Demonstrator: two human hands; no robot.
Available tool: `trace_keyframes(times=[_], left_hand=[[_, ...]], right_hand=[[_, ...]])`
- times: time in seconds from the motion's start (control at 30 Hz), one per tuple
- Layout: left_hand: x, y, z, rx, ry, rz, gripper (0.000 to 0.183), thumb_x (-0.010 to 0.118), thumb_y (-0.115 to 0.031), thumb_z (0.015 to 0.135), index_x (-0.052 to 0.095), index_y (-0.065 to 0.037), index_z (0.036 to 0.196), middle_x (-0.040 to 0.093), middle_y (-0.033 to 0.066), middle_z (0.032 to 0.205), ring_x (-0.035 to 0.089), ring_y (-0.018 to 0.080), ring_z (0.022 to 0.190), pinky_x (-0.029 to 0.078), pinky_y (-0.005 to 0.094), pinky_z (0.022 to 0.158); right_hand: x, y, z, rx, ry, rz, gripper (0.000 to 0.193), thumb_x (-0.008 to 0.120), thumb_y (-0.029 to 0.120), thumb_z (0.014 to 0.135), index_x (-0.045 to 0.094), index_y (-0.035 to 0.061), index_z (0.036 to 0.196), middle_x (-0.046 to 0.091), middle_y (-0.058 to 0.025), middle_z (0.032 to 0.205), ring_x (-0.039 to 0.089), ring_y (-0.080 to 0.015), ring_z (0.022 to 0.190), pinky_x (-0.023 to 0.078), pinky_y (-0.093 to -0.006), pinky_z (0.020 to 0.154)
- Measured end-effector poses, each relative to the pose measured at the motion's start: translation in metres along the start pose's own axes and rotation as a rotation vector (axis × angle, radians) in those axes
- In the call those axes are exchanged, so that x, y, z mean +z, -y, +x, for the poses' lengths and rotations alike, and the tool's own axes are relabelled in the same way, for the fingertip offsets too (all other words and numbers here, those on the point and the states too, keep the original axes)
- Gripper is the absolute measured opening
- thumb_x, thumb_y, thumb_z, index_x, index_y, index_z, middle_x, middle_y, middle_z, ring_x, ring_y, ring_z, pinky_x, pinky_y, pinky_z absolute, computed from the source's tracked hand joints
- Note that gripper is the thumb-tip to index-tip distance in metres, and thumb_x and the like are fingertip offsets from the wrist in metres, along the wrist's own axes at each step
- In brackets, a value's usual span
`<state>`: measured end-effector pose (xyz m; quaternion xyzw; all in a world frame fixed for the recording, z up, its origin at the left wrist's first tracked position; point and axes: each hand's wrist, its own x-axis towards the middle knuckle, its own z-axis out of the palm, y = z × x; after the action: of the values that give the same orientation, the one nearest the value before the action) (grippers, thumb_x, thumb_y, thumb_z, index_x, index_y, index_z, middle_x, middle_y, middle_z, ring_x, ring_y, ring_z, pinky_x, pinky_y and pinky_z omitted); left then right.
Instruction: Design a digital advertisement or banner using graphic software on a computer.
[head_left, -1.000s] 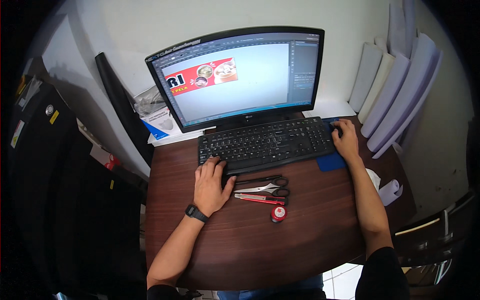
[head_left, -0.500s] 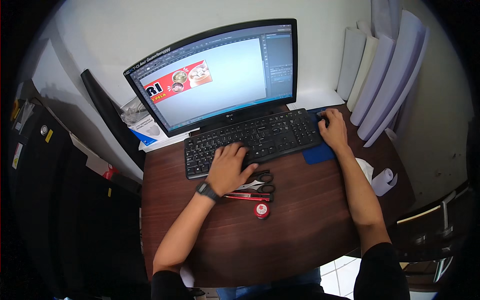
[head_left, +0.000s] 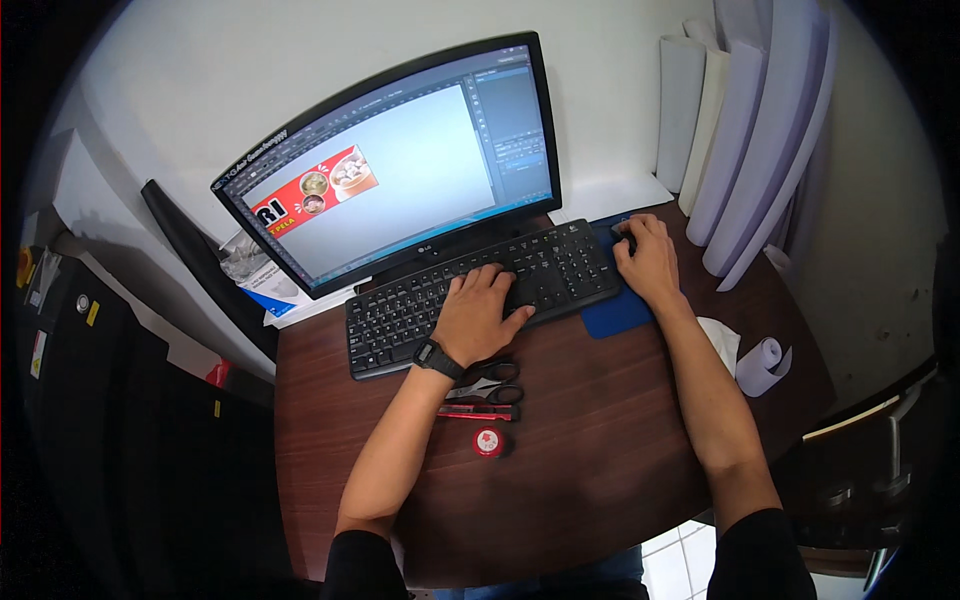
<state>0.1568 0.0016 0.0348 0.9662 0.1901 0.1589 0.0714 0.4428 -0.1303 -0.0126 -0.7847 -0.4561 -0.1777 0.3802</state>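
Note:
My left hand rests palm down with its fingers spread over the lower middle keys of a black keyboard. A black digital watch is on that wrist. At the keyboard's right end, my right hand is curled over a dark computer mouse, which its fingers partly hide. Beneath the mouse lies a blue mouse pad. Behind the keyboard, a monitor displays a red banner with pictures of food in an editing window.
Black-handled scissors, a red utility knife and a small round red-and-white item lie below my left wrist. A paper roll sits right of my right forearm. Several tall paper rolls lean at the back right.
My left hand has moved right along the keyboard, toward its middle. My right hand stays on the mouse. The whole view has shifted slightly.

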Motion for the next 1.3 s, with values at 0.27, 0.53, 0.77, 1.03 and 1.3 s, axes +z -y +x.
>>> trace_keyframes(times=[0.27,0.53,0.77,1.03,1.3], left_hand=[[0.0025,0.0015,-0.0069,0.058,-0.008,0.051,0.063,0.069,-0.042,0.097,0.057,0.000,0.142,0.054,0.0210,0.147,0.049,0.0365,0.139,0.035,0.0493,0.117],[-0.0011,0.0016,-0.0057,0.070,-0.004,0.048,0.063,0.069,-0.041,0.097,0.056,-0.001,0.143,0.054,0.0221,0.148,0.050,0.0383,0.138,0.034,0.0497,0.118],[-0.0010,0.0001,-0.0066,0.067,0.010,0.051,0.064,0.069,-0.042,0.097,0.056,-0.001,0.144,0.053,0.0225,0.149,0.049,0.0380,0.139,0.034,0.0501,0.119],[-0.0017,0.0006,-0.0070,0.066,0.020,0.056,0.065,0.069,-0.043,0.097,0.056,0.000,0.145,0.053,0.0226,0.150,0.048,0.0378,0.140,0.033,0.0508,0.120],[0.0030,-0.0002,-0.0061,0.053,0.000,0.082,0.065,0.067,-0.045,0.098,0.056,-0.001,0.145,0.052,0.0223,0.150,0.048,0.0375,0.140,0.032,0.0522,0.120]], right_hand=[[-0.0018,0.0024,0.0010,0.049,0.025,0.013,0.028,0.063,0.018,0.085,0.071,0.0040,0.108,0.065,-0.0132,0.119,0.060,-0.0344,0.116,0.049,-0.0491,0.097],[-0.0015,0.0025,0.0015,0.052,0.025,-0.004,0.031,0.062,0.018,0.085,0.070,0.0030,0.111,0.065,-0.0130,0.119,0.060,-0.0342,0.116,0.049,-0.0486,0.097],[-0.0024,0.0022,0.0006,0.047,0.026,-0.010,0.032,0.062,0.019,0.085,0.070,0.0030,0.112,0.066,-0.0131,0.118,0.061,-0.0342,0.115,0.049,-0.0486,0.096],[-0.0016,0.0020,0.0010,0.039,0.018,-0.009,0.032,0.062,0.018,0.085,0.070,0.0033,0.113,0.065,-0.0132,0.118,0.061,-0.0349,0.115,0.049,-0.0487,0.097],[-0.0017,0.0025,0.0012,0.024,0.000,0.004,0.032,0.062,0.018,0.086,0.070,0.0033,0.113,0.066,-0.0136,0.118,0.061,-0.0346,0.116,0.049,-0.0485,0.098]])
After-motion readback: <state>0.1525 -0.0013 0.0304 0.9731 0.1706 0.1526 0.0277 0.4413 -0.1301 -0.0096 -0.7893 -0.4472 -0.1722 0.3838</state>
